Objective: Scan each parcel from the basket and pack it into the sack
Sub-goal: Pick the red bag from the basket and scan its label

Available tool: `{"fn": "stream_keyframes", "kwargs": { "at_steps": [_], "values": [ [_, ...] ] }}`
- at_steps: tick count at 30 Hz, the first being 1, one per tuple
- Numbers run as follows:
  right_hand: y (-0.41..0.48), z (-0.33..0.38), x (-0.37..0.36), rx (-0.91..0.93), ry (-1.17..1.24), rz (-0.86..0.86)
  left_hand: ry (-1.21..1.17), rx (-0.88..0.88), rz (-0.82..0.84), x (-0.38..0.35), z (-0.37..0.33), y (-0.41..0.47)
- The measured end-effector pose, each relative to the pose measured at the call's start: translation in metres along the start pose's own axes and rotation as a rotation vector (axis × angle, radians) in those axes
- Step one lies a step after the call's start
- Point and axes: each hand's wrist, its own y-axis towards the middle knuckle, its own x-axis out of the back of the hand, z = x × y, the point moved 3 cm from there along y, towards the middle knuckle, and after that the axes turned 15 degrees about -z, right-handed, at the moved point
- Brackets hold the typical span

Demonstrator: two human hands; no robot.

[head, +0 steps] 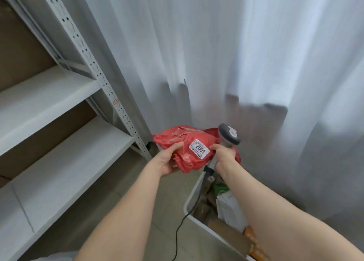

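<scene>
Obs. at this moment, head view only.

- L hand (169, 160): grips the near-left end of the red parcel (187, 140), thumb on top, fingers curled under. Parcel is held in the air, fwd of the body, above the floor and beyond the far corner of the basket (217, 239).
- White label (199, 149) reading "2001" is turned face-up, presumably so the code can be read.
- R hand (224, 158): fingers closed round the handle of the scanner (229, 135). Scanner head sits just beside the parcel's right edge, touching or nearly so. Cannot tell whether the window is on the label.
- Cable (189, 211) hangs from the handle, down past the basket rim.
- Basket holds more parcels, so the task looks well short of done.
- Sack: not identifiable in view.
- Step in hand, est.: scan, then pack.
- Risk: soft, crinkled wrap may buckle the label.
</scene>
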Motion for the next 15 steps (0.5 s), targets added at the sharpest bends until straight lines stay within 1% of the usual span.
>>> {"fn": "stream_keyframes", "kwargs": {
  "at_steps": [1, 3, 4, 5, 6, 7, 8, 11, 13, 15],
  "values": [
    [-0.011, 0.004, -0.004, 0.092, -0.024, 0.023, -0.048, -0.004, -0.072, 0.017, -0.005, 0.000],
    [-0.033, 0.011, -0.009, 0.243, -0.087, 0.086, -0.101, -0.080, -0.336, 0.056, -0.020, 0.002],
    [-0.043, 0.014, -0.011, 0.292, -0.103, 0.117, -0.060, -0.151, -0.474, 0.075, -0.028, 0.002],
    [-0.052, 0.016, -0.012, 0.331, -0.119, 0.150, 0.000, -0.219, -0.564, 0.090, -0.035, 0.003],
    [-0.059, 0.017, -0.013, 0.364, -0.139, 0.183, 0.081, -0.267, -0.608, 0.101, -0.042, 0.002],
    [-0.066, 0.018, -0.014, 0.389, -0.160, 0.209, 0.172, -0.293, -0.615, 0.107, -0.047, 0.000],
    [-0.071, 0.019, -0.015, 0.404, -0.181, 0.225, 0.255, -0.293, -0.586, 0.109, -0.050, -0.005],
    [-0.083, 0.022, -0.015, 0.384, -0.192, 0.228, 0.353, -0.208, -0.379, 0.107, -0.051, -0.014],
    [-0.084, 0.025, -0.012, 0.333, -0.183, 0.195, 0.300, -0.150, -0.271, 0.102, -0.052, -0.016],
    [-0.083, 0.030, -0.006, 0.224, -0.117, 0.200, 0.145, -0.143, -0.223, 0.095, -0.060, -0.024]
  ]
}}
